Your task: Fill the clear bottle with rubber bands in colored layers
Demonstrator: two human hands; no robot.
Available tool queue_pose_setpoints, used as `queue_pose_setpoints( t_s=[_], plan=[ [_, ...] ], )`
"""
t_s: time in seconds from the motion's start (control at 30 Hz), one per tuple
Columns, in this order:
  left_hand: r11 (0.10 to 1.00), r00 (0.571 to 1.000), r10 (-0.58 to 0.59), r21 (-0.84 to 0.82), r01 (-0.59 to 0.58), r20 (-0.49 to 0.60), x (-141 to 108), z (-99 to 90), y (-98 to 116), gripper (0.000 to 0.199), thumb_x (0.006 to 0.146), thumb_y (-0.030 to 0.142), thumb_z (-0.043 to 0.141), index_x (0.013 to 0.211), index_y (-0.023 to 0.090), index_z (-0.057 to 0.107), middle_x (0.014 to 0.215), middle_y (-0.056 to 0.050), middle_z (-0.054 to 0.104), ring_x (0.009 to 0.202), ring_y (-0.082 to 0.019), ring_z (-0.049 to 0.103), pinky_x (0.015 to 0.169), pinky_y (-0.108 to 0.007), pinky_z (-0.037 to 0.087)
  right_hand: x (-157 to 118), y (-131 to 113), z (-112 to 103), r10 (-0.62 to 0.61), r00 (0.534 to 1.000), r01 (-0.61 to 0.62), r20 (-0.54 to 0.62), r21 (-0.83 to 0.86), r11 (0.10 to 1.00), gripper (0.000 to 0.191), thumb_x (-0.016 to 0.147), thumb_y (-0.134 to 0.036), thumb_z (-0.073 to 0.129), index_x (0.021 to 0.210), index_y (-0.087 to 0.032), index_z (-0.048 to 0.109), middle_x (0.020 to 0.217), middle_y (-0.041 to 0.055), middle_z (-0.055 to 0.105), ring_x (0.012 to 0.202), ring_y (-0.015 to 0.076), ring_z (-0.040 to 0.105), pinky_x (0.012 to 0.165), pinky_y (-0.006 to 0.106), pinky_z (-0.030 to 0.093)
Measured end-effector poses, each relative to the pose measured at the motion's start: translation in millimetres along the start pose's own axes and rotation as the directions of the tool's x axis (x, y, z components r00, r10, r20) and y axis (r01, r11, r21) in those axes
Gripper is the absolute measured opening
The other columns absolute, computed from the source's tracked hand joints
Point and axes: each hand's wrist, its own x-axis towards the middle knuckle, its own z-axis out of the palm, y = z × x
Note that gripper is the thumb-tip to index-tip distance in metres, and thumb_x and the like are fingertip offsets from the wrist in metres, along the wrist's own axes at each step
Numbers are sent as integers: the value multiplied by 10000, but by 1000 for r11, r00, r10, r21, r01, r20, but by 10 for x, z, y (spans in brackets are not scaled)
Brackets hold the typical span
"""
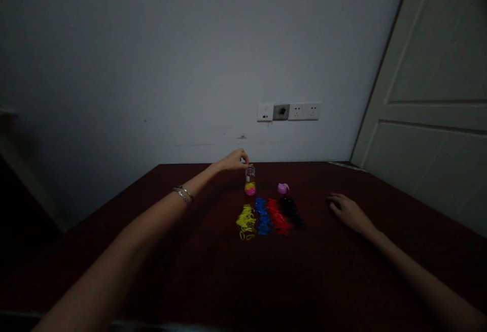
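Observation:
My left hand (236, 159) is closed in a pinch at the mouth of a small clear bottle (250, 175), with a bit of yellow, seemingly a small rubber band, at the fingertips. Inside the upright bottle lie yellow bands above a pink layer. In front of it is a pile of yellow rubber bands (246, 220). Beside that run rows of blue bands (262, 217), red bands (279, 218) and black bands (291, 212). My right hand (348, 212) rests on the table to the right of the rows, fingers loosely extended, holding nothing.
A purple cap (282, 188) sits behind the black row. The dark red table (182, 271) reaches back to a pale wall (190, 68) with sockets (304, 111). A white door (429, 149) stands at the right.

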Motion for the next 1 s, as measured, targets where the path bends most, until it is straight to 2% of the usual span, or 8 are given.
queue_pose_setpoints(
  t_s=[0.43,0.6,0.7,0.87,1.0],
  plan=[
    [1000,994,4,15,-6,112,97,3,99,109,636,178,613,685,124,694,713,-33,612,720,-128,511,675,-206,387,-3,-8,-18,-8,1000,8,-17,32,999,393,824,-307,373,1019,-93,638,1131,168,587,1046,266,553,940,390,406],
    [999,996,0,-47,4,92,87,5,83,135,635,191,610,714,132,702,707,-27,629,704,-123,515,661,-210,383,-5,-7,-18,-6,1000,8,-27,48,999,376,820,-302,382,1006,-107,644,1111,157,600,1046,259,554,945,383,402],
    [994,999,-18,-107,22,45,94,5,33,160,642,209,597,735,133,702,730,-32,640,704,-120,518,653,-212,385,-7,-14,-24,-14,1000,16,-25,54,998,375,822,-298,378,1005,-107,643,1096,157,607,1034,259,560,942,387,406],
    [964,983,-167,-224,146,-79,100,32,-150,223,674,269,552,745,111,692,734,-44,652,673,-119,529,639,-219,389,-3,-7,-28,-21,1000,22,-20,38,999,390,825,-308,374,1020,-95,635,1110,162,601,1040,262,555,947,389,402],
    [906,910,-362,-308,291,-203,-25,177,-396,295,716,317,481,706,98,679,682,-39,638,662,-124,537,634,-222,387,2,19,-12,-17,1000,18,-21,29,999,394,823,-310,372,1017,-91,636,1113,166,600,1033,258,562,939,381,408]
  ],
)
